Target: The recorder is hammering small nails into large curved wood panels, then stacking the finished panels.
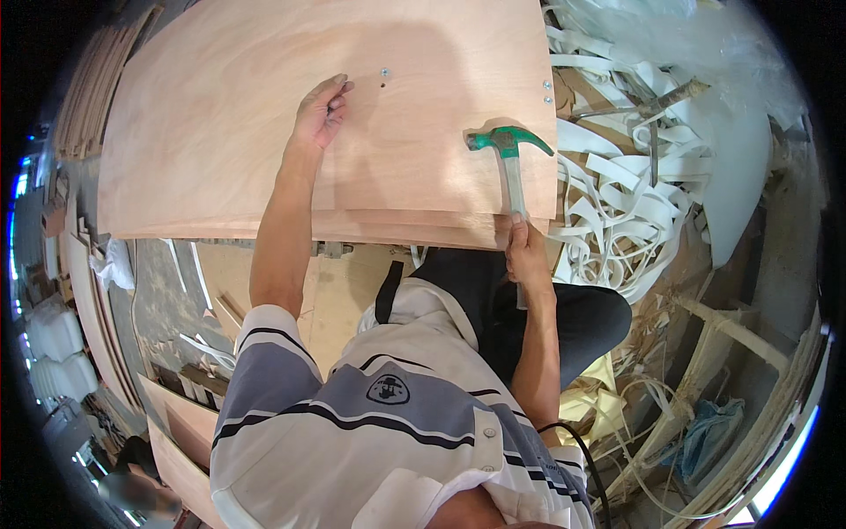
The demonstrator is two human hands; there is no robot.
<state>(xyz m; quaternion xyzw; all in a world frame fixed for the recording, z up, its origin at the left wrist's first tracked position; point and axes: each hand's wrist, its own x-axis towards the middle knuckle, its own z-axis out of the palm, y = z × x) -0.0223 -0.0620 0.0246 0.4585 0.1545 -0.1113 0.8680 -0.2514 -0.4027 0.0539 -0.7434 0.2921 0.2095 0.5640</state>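
Observation:
My right hand (530, 257) grips the pale handle of a claw hammer (507, 141) with a green head. The hammer head is over the right part of a stack of thin plywood sheets (211, 132), its claw pointing right. My left hand (324, 110) is above the middle of the top sheet, fingers pinched together; what they hold, if anything, is too small to make out. Just right of it, a small shiny metal piece (385, 72) lies on the wood beside a dark spot (382, 85). Two similar metal pieces (547, 93) show at the sheet's right edge.
Tangled white strips (617, 212) heap up right of the stack, with clear plastic sheeting (696, 44) beyond. A wooden frame (731, 335) stands at the lower right. Long boards (92, 97) lie at the far left. Another person (141, 476) is at the lower left.

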